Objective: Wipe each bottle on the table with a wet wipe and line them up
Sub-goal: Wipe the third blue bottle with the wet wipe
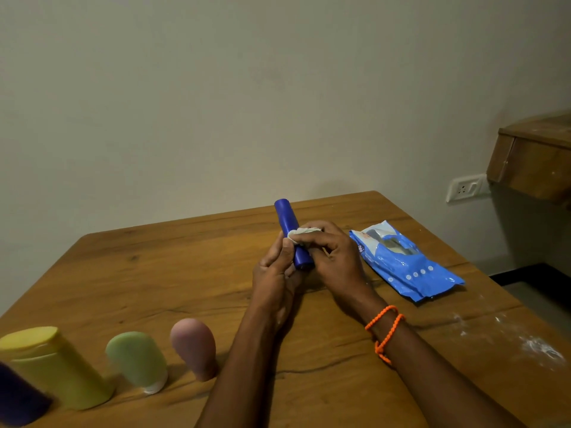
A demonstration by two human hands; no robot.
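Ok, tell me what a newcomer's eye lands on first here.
First the blue bottle, held up mid-table by the left hand while the right hand presses a white wipe to it. Next the blue wipes pack to the right, then the bottles standing along the near left edge: yellow, green, pink.

I see both forearms bare, no sleeves; behind my right hand (332,257), back from the fingers, a knotted orange cord bracelet (384,330) loops the wrist twice.

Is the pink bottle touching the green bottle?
Apart. The head view shows bare wooden table between the pink bottle and the green bottle.
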